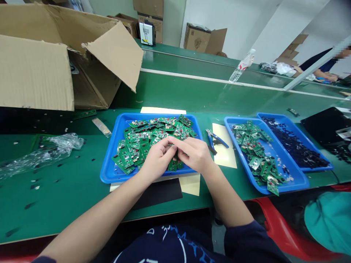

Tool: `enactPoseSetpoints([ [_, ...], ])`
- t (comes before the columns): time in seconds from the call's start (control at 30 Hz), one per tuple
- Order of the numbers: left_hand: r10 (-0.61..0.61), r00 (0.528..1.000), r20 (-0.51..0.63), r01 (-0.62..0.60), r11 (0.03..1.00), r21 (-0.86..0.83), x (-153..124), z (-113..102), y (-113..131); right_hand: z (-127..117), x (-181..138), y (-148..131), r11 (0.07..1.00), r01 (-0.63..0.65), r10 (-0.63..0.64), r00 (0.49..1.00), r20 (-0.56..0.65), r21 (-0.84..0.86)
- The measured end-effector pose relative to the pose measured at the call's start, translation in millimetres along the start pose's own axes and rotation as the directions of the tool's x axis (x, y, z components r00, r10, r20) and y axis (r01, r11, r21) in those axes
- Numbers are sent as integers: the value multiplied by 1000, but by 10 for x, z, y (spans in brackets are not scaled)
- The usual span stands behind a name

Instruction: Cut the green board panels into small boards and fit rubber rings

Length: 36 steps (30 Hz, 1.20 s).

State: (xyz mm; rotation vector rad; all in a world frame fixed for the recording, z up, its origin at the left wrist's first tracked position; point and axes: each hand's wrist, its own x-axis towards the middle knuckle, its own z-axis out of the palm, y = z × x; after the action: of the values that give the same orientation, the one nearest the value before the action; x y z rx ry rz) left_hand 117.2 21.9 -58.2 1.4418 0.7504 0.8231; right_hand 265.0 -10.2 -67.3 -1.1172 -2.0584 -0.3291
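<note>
My left hand and my right hand meet above a blue tray heaped with green circuit boards. Both are closed, with thumbs and fingertips pinched together at one spot. What lies between the fingertips is mostly hidden; only a small dark bit shows there. More circuit boards lie below and around the fingers, partly covered by them. To the right of my right hand, blue-handled pliers rest by a cream sheet.
A second blue tray holds circuit boards, and a third holds small black parts. A cardboard box stands at left, near crumpled plastic wrap. A bottle stands behind. Another person's arm shows far right.
</note>
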Motion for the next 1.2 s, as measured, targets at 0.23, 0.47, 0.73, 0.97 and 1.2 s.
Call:
enactPoseSetpoints([
  [0.23, 29, 996, -83, -40, 989, -143, -14, 10, -1, -77, 6, -90, 927, -299, 301, 953, 24, 226],
  [0.47, 47, 991, -122, -59, 993, -99, -21, -2, 45, -60, 15, -105, 897, -320, 355, 933, -64, 304],
  [0.73, 47, 984, -169, -54, 998, -38, -51, 29, 60, -39, 29, -154, 871, -385, 428, 900, -86, 305],
  [0.97, 57, 995, -81, -59, 998, -18, -50, 24, 53, -14, 12, -106, 920, -338, 372, 914, -164, 200],
  [1.2, 103, 994, -32, -100, 990, 98, -67, 6, 54, -113, 22, -13, 948, -297, 318, 855, -408, 118],
])
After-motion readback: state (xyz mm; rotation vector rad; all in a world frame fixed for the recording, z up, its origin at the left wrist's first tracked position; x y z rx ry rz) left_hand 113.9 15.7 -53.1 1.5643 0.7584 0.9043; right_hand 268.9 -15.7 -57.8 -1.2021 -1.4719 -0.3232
